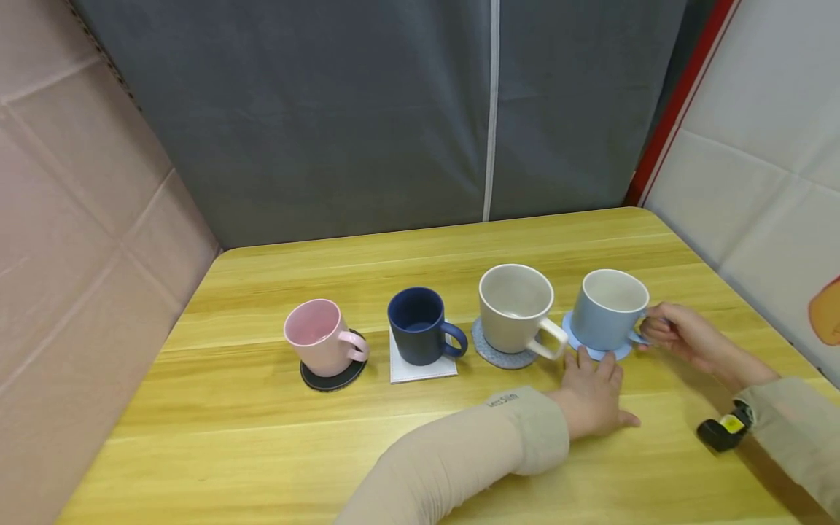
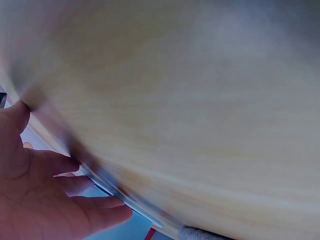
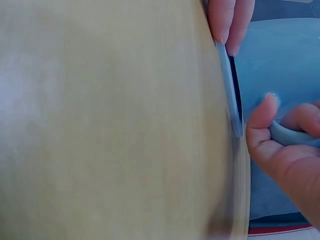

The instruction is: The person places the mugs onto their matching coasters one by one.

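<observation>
At the right of the head view, a light blue mug (image 1: 599, 321) stands over a round light blue coaster (image 1: 622, 353). My right hand (image 1: 689, 341) grips the mug's handle, thumb and fingers curled about it in the right wrist view. My left hand (image 1: 593, 397) lies low over the table with spread fingers, fingertips right at the near rim of that coaster. The right wrist view shows two left fingertips on the coaster's edge (image 3: 229, 85), with a narrow dark gap between coaster and mug. Beside my left fingers is a cream mug (image 1: 508, 328) on a grey coaster (image 1: 505, 359).
Farther left stand a navy mug (image 1: 416, 339) on a square white coaster (image 1: 420, 373) and a pink mug (image 1: 321, 354) on a black coaster (image 1: 331, 381). All handles point right. A grey curtain (image 1: 328, 131) closes off the back of the wooden table (image 1: 230, 437).
</observation>
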Available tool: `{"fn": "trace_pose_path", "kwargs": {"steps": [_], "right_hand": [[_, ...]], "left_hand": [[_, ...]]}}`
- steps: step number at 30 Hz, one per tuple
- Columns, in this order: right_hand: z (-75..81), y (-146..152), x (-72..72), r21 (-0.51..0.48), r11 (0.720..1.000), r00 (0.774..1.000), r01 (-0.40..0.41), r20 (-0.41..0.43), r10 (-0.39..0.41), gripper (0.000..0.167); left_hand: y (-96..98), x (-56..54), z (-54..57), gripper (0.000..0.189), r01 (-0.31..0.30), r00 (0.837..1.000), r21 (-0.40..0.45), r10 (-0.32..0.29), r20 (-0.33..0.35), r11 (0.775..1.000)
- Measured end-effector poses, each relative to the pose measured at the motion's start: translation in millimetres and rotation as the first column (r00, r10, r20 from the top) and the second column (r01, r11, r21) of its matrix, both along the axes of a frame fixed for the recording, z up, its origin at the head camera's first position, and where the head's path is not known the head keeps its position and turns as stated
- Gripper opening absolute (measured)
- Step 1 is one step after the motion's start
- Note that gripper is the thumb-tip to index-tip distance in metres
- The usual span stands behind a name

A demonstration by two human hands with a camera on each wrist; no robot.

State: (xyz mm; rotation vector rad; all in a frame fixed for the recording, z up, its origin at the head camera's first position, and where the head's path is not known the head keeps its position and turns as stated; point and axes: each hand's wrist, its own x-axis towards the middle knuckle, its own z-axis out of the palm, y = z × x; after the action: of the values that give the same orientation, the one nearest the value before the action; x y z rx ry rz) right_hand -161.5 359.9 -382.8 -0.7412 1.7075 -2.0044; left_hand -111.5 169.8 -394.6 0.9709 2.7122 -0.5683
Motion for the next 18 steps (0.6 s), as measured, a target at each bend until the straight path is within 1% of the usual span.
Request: {"fn": "trace_pose_path", "kwargs": {"steps": [7,12,15,18], "right_hand": [[-1.4,1.3,-0.4,-0.012,1.0,1.0,-0.004,0.013,0.004,0.035],[-2.9,3.1,-1.6,-0.008,1.0,1.0,-0.019,-0.006,0.019,0.036],[-3.7,4.6,-3.4,-0.011,0.999,0.999,-0.044,-0.009,0.044,0.035],[-3.9,5.7,-5.5,-0.025,0.996,0.996,-0.085,0.003,0.085,0.033]], "left_hand": [[-0.5,0.3,0.1,0.077,-0.001,1.0,0.014,0.001,0.004,1.0],[-1.1,0.5,0.9,0.077,0.003,1.0,0.019,-0.003,0.002,1.0],[-1.7,0.9,1.9,0.077,0.005,1.0,0.02,-0.005,-0.003,1.0],[-2.6,1.3,3.1,0.077,0.006,1.0,0.021,-0.006,-0.003,1.0]]}}
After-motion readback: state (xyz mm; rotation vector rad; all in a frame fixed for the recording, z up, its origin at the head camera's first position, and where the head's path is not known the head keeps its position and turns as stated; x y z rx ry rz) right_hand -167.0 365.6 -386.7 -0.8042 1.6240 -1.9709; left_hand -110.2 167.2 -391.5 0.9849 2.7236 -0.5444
